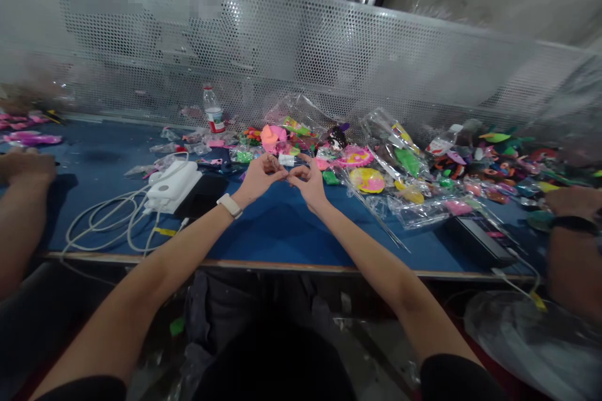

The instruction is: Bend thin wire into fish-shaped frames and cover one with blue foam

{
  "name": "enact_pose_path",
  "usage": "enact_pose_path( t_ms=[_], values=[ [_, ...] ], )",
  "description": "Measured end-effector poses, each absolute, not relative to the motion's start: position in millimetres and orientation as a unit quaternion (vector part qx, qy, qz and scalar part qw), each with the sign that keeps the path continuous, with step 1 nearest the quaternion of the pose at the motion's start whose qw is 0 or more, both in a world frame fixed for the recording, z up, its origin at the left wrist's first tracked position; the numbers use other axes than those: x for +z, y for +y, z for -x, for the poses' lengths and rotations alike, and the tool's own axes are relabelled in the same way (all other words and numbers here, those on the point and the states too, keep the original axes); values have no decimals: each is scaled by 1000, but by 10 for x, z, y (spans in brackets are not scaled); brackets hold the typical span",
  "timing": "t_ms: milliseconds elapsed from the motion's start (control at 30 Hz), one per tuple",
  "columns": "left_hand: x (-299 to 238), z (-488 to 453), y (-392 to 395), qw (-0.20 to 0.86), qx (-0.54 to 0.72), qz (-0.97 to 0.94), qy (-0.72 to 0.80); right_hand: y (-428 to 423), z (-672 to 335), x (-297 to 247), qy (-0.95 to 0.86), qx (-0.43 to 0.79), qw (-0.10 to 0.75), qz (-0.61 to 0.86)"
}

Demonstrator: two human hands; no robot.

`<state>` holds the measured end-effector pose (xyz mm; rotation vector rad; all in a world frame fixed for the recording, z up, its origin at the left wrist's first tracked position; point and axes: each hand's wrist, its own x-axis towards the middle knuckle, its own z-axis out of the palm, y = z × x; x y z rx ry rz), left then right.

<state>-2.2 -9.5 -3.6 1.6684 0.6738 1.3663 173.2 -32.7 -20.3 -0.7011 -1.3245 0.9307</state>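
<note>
- A long perforated grey metal screen [329,56] is seen standing upright along the far edge of everything, right across the view.
- The blue-covered tabletop [282,232] is spread below it, its wooden front edge just above the person's lap.
- A heap of clear plastic bags with bright pink, yellow, green and orange foam shapes [399,169] is piled over the far right of the tabletop, just beyond the hands.
- A loose bundle of white cables [113,216] is coiled at the near left, and it is joined to a white rectangular power bank [172,185] lying on a flat black device.
- A flat black rectangular box [480,238] is laid near the right front edge.
- A clear plastic water bottle with a red-and-white label [214,111] is stood upright by the screen.
- A co-worker's arm is rested on the tabletop at each side edge of the view.
- The left hand [261,177], a white wristband behind it, is raised above the middle of the tabletop with its fingers pinched together.
- The right hand [308,183] is met with it, fingertips touching, fingers likewise pinched.
- A small pale piece [285,160] is gripped between both hands, over the tabletop's centre; what it is cannot be told.
</note>
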Motion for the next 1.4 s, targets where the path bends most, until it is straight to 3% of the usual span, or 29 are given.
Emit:
enact_pose_path(
  t_ms=[533, 1067, 1400],
  values=[
    [-105, 56, 14, 444, 577, -622, 289, -252, -1818, -216, -604, 363, 632, 322],
    [-43, 72, -36, 394, 570, -670, 267, -280, -1767, -217, -579, 397, 645, 301],
    [-25, 38, -110, 423, 568, -661, 251, -298, -1757, -212, -583, 396, 634, 317]
  ],
)
